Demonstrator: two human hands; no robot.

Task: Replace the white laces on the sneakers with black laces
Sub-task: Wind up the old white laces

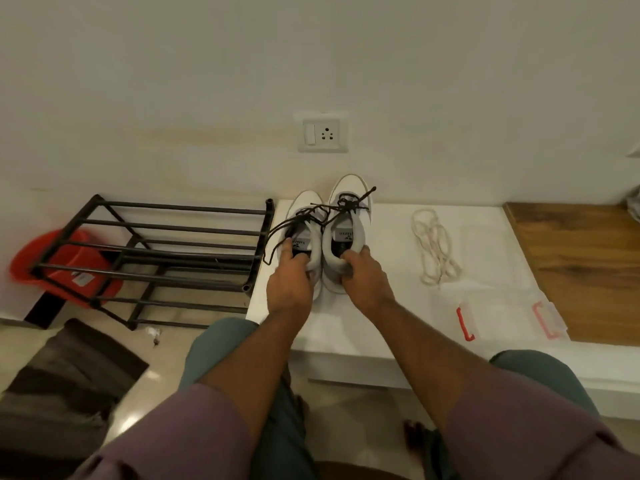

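Observation:
Two white sneakers stand side by side on the white platform (pixel 381 327), toes toward the wall. The left sneaker (pixel 304 209) and the right sneaker (pixel 351 192) both carry black laces (pixel 346 204), whose loose ends trail to the left. My left hand (pixel 289 285) grips the left sneaker's heel collar, fingers inside the opening. My right hand (pixel 363 275) grips the right sneaker's heel the same way. A bundle of white laces (pixel 434 251) lies loose on the platform to the right of the sneakers.
A black metal shoe rack (pixel 166 258) stands left of the platform, with a red bucket (pixel 65 268) behind it. Clear plastic bags with red strips (pixel 502 317) lie at the right. A wooden surface (pixel 581 265) adjoins the platform. A dark mat (pixel 65 386) covers the floor.

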